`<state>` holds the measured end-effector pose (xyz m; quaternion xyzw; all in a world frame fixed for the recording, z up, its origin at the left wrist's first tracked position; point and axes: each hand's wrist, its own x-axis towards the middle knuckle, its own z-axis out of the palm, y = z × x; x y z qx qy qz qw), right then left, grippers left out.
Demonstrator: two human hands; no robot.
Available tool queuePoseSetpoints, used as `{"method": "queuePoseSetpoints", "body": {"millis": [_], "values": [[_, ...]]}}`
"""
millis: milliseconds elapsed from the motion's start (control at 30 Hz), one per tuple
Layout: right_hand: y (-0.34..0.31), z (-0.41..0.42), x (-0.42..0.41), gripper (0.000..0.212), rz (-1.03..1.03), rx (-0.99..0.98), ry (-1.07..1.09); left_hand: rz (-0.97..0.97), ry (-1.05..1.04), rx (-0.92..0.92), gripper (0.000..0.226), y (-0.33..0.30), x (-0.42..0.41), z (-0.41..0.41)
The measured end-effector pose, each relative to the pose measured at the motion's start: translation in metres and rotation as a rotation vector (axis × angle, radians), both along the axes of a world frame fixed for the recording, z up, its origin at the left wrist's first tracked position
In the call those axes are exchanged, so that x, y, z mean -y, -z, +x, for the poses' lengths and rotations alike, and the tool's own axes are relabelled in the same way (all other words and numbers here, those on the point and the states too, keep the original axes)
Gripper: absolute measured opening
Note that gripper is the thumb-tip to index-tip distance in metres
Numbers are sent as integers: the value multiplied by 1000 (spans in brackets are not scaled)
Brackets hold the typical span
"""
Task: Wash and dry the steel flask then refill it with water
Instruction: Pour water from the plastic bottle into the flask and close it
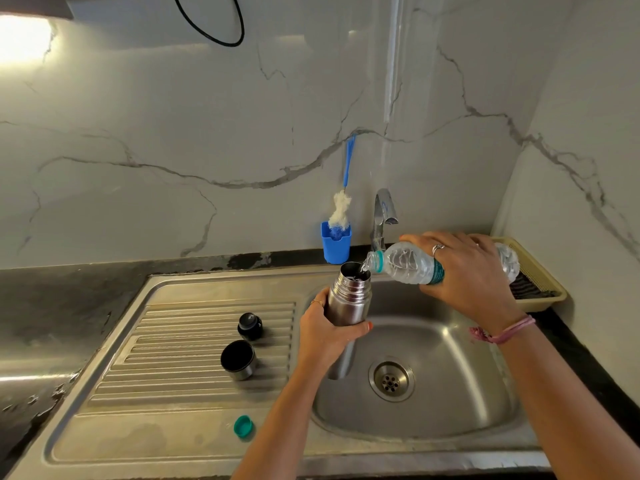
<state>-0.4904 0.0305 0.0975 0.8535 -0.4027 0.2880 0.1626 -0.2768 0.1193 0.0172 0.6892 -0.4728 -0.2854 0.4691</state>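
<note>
Both hands are busy over the sink [450, 341]. The left hand [327, 336] grips the flask [348, 299] round its middle and holds it upright above the near-left part of the basin. The right hand [465, 271] wraps over a plastic bottle [405, 266], tipped nearly flat, its mouth at the flask's open rim with water running in.

Refilling is under way, so washing and drying look finished, though I can't tell how full the flask is. What seems left is topping up and closing: the stopper [250, 326] and cup lid [239, 359] stand on the drainboard [173, 341] to the left, well apart from the flask, and the teal bottle cap [243, 426] lies nearer.

Farther back, a bottle brush [341, 206] stands in a blue holder [335, 245] beside the tap [382, 216], and a beige tray [540, 289] sits at far right.
</note>
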Motion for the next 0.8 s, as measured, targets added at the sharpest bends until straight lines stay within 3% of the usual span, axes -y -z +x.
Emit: {"method": "queuePoseSetpoints", "body": {"millis": [167,800], "values": [[-1,0,2,80,-43,3,-8,3,-4,7,77,1,1,0],[-2,-2,2,75,-84,-11,-20,-7,10,6,69,1,-4,0]]}}
